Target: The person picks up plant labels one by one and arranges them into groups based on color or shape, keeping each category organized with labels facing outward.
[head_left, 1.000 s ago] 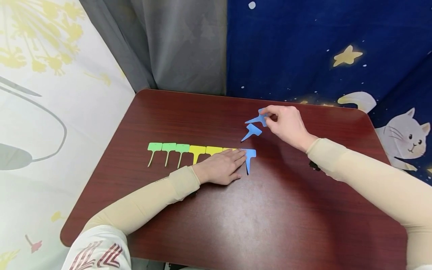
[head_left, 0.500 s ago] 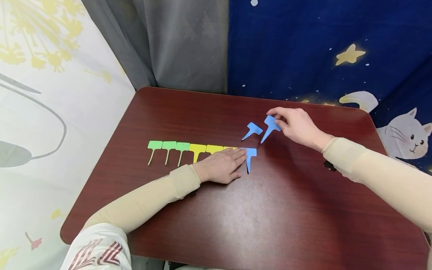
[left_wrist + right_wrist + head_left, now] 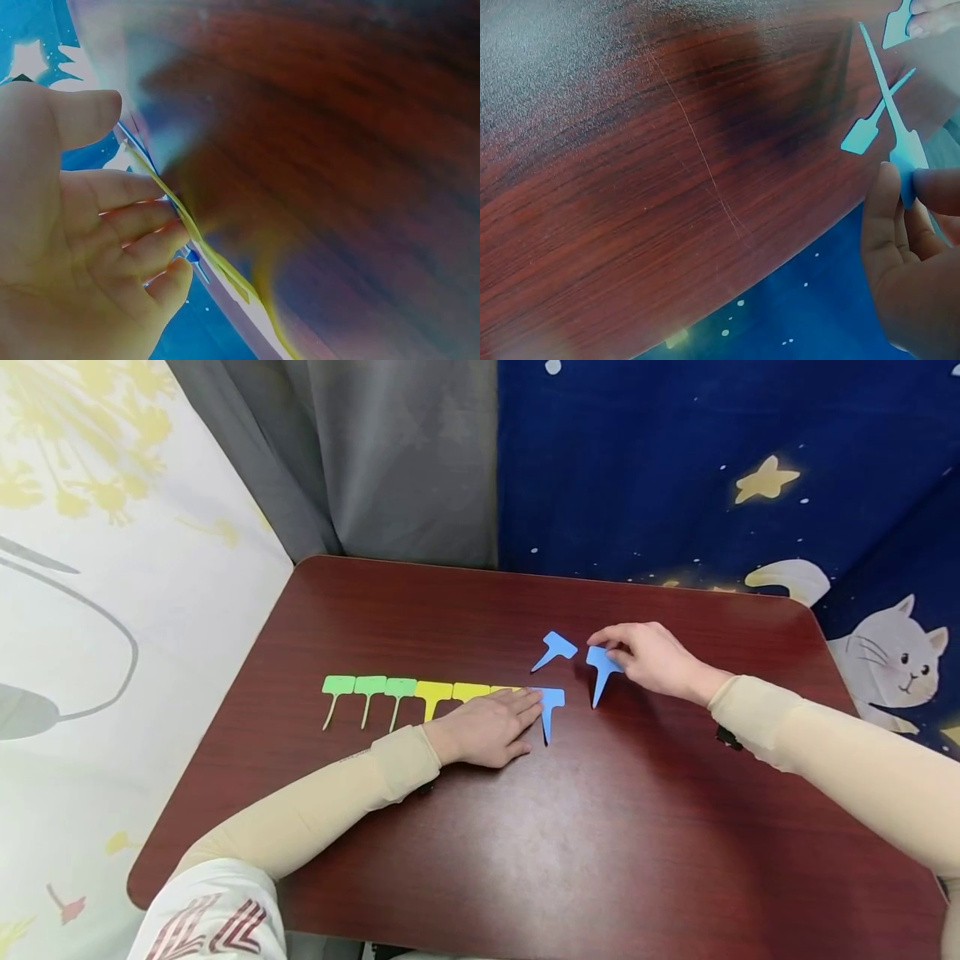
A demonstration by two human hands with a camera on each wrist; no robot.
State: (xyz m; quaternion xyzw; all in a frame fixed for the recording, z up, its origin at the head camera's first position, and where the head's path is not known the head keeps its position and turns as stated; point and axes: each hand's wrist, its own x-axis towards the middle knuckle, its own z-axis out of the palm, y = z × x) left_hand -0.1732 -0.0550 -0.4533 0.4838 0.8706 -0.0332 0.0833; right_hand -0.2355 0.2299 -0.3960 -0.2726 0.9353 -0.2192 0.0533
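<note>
A row of T-shaped plant labels lies across the table: three green labels at the left, then yellow labels, then one blue label at the right end. My left hand rests flat over the row, fingers straight, covering parts of the yellow labels and reaching the edge of the blue one. To the right, my right hand pinches another blue plant label by its head between thumb and fingers, its point aimed down toward me. Behind the row lies a loose blue label, tilted.
The dark red wooden table has rounded corners. A grey curtain and a blue starry curtain hang along its far edge. A white patterned cloth borders the left side.
My right hand has taken the farther blue plant label from the back, turned it point downward, and brought it nearer to me, right of the loose one. The left hand stays in place.
</note>
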